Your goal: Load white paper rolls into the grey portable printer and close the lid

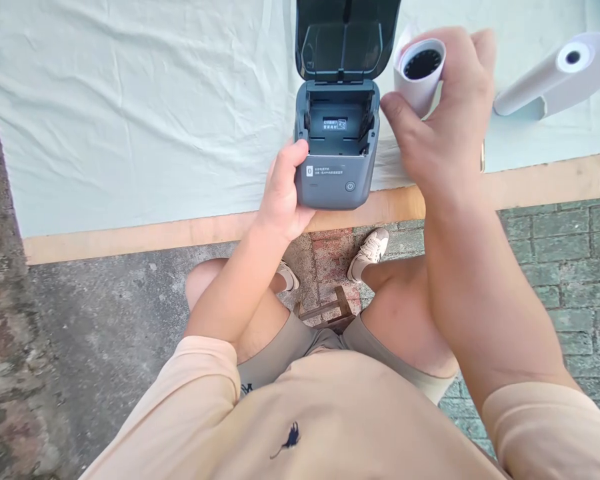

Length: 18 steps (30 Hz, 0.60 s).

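Observation:
A dark grey label printer (330,181) is held near the table's front edge, its tinted lid (347,43) swung up and its roll compartment bare inside. My left hand (286,193) grips the printer's lower left side, thumb on the near left corner. To the right of the printer, my right hand (445,100) is closed around a white paper roll (416,93) with a black core facing me. The roll is apart from the printer.
A longer white paper roll (535,83) with a loose sheet lies at the right on the pale cloth (180,120). The table's wooden edge (145,239) runs in front of my knees. Below are a wooden stool frame (341,303) and paving.

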Motion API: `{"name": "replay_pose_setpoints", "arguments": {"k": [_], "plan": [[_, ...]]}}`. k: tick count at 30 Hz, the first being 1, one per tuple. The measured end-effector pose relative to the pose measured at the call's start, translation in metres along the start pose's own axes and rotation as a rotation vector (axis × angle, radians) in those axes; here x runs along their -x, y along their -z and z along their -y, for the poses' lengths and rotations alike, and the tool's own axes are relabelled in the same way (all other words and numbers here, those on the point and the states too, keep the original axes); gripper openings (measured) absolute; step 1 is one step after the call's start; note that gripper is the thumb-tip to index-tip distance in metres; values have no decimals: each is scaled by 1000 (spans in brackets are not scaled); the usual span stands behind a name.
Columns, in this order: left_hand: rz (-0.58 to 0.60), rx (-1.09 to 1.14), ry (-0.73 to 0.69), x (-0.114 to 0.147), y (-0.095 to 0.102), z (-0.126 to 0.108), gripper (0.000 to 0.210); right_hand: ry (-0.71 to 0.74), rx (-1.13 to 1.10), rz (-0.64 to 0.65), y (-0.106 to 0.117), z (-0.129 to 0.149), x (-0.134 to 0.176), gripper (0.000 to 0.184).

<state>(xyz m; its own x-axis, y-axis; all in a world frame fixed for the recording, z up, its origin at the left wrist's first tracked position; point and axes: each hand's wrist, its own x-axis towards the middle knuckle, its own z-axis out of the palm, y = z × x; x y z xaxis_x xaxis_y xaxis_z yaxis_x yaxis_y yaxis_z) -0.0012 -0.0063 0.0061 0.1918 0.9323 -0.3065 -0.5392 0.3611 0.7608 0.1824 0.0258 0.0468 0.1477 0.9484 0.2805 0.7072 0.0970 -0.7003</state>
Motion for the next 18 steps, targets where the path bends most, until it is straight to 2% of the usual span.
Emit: {"name": "replay_pose_setpoints", "arguments": {"k": [3,5,9,12,15,18], "plan": [[19,-3,-10,0,1,0,40,3,32,51,1,4,2,48],[29,-5,-21,0,1,0,43,6,51,55,0,4,4,51],[62,1,-22,0,3,0,44,-28,157,134,0,1,6,47],[74,17,-25,-1,5,1,42,-32,213,69,1,-4,4,34],[72,21,-36,-2,5,2,39,28,150,19,3,-13,3,25],[59,17,-23,-2,4,1,36,64,79,44,4,-19,5,32]]}}
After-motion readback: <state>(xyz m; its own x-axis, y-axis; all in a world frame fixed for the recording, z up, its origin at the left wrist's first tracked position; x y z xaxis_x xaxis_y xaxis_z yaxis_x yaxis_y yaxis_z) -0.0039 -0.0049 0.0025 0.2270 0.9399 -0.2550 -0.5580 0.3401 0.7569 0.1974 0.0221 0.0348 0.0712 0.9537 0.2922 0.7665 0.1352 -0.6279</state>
